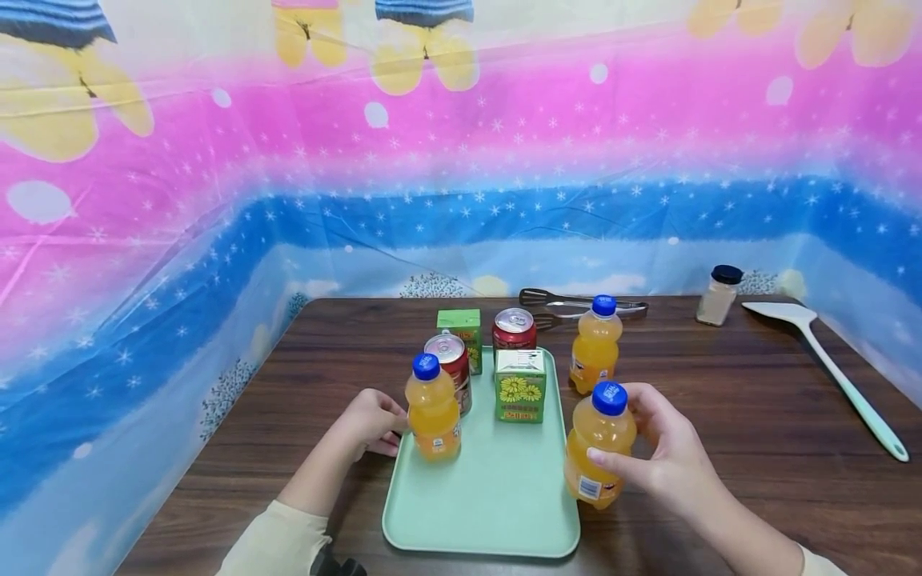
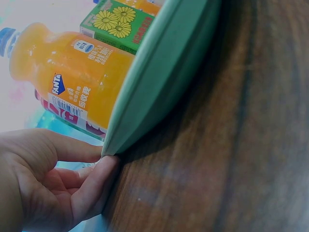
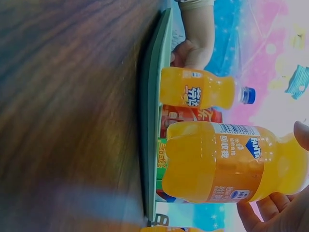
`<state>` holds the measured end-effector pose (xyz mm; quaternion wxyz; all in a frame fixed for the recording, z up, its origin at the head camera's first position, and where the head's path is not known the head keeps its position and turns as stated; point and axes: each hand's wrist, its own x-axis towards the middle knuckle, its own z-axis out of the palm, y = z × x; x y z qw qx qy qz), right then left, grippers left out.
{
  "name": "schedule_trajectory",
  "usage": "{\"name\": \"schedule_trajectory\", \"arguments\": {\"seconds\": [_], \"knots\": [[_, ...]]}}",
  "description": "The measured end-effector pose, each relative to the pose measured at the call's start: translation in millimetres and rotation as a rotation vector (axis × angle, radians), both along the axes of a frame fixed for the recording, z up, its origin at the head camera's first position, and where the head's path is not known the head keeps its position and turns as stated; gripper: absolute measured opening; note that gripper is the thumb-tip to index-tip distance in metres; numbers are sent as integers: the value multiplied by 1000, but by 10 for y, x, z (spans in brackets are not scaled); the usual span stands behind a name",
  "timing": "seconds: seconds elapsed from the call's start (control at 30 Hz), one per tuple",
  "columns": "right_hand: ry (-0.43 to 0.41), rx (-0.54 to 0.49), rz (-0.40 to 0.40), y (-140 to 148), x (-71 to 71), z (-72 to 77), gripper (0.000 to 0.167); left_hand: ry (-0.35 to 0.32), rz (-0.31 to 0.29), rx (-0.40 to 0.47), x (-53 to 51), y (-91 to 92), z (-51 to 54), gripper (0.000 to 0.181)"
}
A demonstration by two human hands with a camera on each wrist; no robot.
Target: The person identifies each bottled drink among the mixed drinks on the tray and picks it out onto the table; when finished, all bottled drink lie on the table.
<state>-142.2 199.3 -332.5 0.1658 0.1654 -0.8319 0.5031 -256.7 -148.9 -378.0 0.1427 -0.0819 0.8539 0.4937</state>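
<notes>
My right hand [image 1: 673, 452] grips an orange Fanta bottle [image 1: 598, 456] with a blue cap, thumb on the near side and fingers behind. The bottle is upright at the right rim of a pale green tray [image 1: 497, 504]; whether its base touches the tray, I cannot tell. At the tray's left edge my left hand [image 2: 53, 183] pinches the rim between thumb and finger. A second Fanta bottle [image 1: 434, 420] stands on the tray by that hand. Behind it are a red can [image 1: 461, 376], another red can [image 1: 515, 324], a green flowered drink carton [image 1: 520, 392] and a second carton [image 1: 461, 324].
A third Fanta bottle [image 1: 596, 352] stands on the dark wooden table [image 1: 720, 384] right of the tray. Toward the back lie tongs [image 1: 576, 302], a black-lidded jar [image 1: 719, 298] and a long-handled spatula [image 1: 839, 372]. A patterned cloth [image 1: 468, 176] encloses the table's back and sides.
</notes>
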Motion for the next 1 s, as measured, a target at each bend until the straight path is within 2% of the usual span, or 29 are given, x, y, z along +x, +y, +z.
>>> {"name": "schedule_trajectory", "arguments": {"seconds": [0.6, 1.0], "knots": [[-5, -5, -68, 63, -179, 42, 52, 14, -13, 9, -12, 3, -17, 15], [-69, -13, -122, 120, -354, -20, 53, 11, -8, -1, -8, -2, -20, 14]]}}
